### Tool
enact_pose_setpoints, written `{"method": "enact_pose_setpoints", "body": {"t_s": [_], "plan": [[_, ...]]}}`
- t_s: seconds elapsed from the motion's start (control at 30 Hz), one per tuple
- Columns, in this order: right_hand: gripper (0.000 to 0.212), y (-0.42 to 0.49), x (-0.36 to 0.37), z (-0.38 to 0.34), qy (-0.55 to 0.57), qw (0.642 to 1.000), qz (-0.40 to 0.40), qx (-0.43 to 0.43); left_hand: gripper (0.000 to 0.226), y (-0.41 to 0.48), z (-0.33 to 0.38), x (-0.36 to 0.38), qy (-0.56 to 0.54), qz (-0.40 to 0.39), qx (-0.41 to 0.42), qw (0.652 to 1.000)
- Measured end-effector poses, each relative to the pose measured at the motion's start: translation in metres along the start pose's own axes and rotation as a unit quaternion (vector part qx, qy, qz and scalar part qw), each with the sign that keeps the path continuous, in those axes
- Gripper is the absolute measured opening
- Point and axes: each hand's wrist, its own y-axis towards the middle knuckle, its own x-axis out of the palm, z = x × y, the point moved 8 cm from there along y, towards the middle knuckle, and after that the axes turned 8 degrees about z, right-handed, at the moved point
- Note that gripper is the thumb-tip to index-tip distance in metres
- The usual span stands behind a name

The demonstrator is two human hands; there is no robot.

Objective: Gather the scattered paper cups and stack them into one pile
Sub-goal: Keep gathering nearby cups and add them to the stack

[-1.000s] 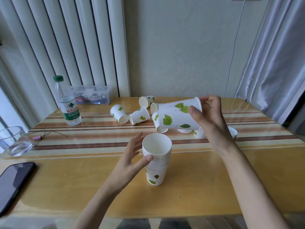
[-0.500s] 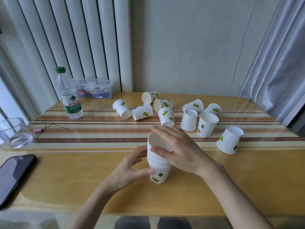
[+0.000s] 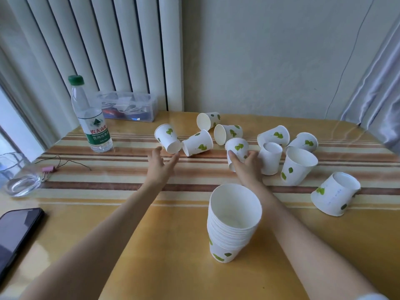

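A stack of white paper cups with green leaf prints stands upright near the table's front, free of both hands. Several loose cups lie scattered across the striped band behind it. My right hand wraps around one upside-down cup at the middle of the scatter. My left hand is open, fingers spread, just short of a tipped cup and a second one lying on its side. Further loose cups stand at the right and far right.
A water bottle with a green cap stands at the back left, a clear plastic box behind it. A glass bowl and a pink clip with a wire sit at the left, a black phone at the front left edge.
Both hands left the stack after the cup went onto it and reached forward. My right hand closed on an upside-down loose cup; my left hand moved toward the cups at the left.
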Motion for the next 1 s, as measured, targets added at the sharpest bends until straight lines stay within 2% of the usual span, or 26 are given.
{"method": "enact_pose_setpoints", "body": {"t_s": [0.13,0.27,0.33,0.43,0.53,0.6,0.67,0.77,0.83,1.0], "plan": [[0.069,0.017,0.009,-0.005,-0.065,0.995,0.06,-0.042,0.075,0.045,-0.003,0.004,0.025,0.045,-0.061,0.997],[0.064,0.015,0.016,0.009,0.065,0.996,0.035,-0.046,0.08,0.088,-0.01,0.006,0.005,0.074,-0.111,0.991],[0.065,0.014,0.016,0.012,0.078,0.995,0.037,-0.053,0.086,0.098,-0.015,0.011,0.018,0.069,-0.134,0.988],[0.065,0.013,0.017,0.013,0.088,0.994,0.034,-0.049,0.072,0.102,-0.014,0.022,0.008,0.055,-0.145,0.988],[0.063,0.01,0.015,0.011,0.117,0.992,0.026,-0.039,0.059,0.091,-0.009,0.021,-0.056,0.054,-0.158,0.984],[0.061,0.005,0.009,0.009,0.164,0.986,0.026,-0.028,0.059,0.08,0.003,0.012,-0.12,0.053,-0.123,0.984],[0.063,-0.001,0.001,0.007,0.205,0.978,0.022,-0.015,0.065,0.058,0.028,0.001,-0.163,0.029,-0.052,0.985],[0.071,-0.013,-0.012,0.008,0.262,0.965,0.006,-0.005,0.089,-0.001,0.084,-0.011,-0.17,-0.057,0.079,0.981],[0.074,-0.022,-0.024,0.004,0.28,0.96,-0.003,-0.025,0.1,-0.045,0.113,-0.015,-0.192,-0.122,0.145,0.963],[0.066,-0.043,-0.071,-0.017,0.28,0.955,0.017,-0.095,0.089,-0.121,0.152,-0.026,-0.262,-0.195,0.195,0.925]]}}
